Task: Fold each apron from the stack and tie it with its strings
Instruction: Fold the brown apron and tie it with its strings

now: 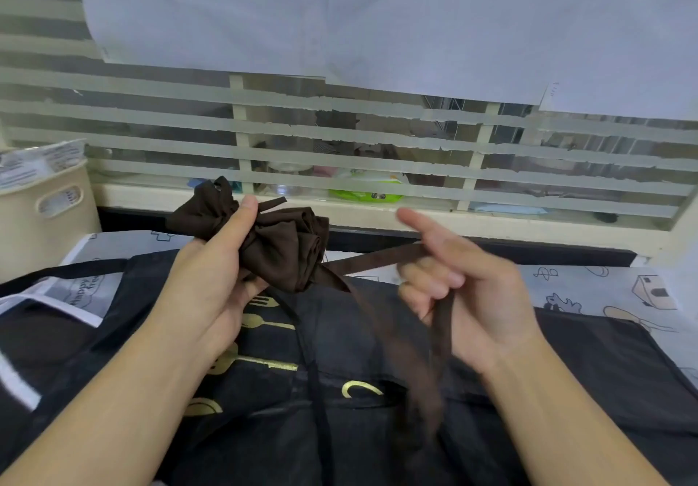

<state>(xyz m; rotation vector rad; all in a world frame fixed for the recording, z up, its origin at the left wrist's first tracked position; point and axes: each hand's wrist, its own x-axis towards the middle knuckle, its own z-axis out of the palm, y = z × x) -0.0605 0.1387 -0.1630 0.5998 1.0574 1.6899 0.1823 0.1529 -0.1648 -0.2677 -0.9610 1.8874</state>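
Above the bed (604, 281), brown apron bundle (279, 243) lies crosswise.

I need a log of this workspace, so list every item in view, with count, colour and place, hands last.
bundled dark brown fabric apron: one, dark brown, held up above the stack, centre.
long dark brown apron string: one, dark brown, running from the bundle to the right hand, then hanging down.
flat black apron with gold utensil print: one, black and gold, spread under both hands.
black apron with white trim: one, black and white, left edge.
patterned pale sheet: one, pale with drawings, under the aprons.
beige plastic basket: one, beige, far left.
frosted striped window: one, grey-white, behind.
white paper sheets: several, white, above the window.
left hand: grip around the bundle.
right hand: grip on the string.
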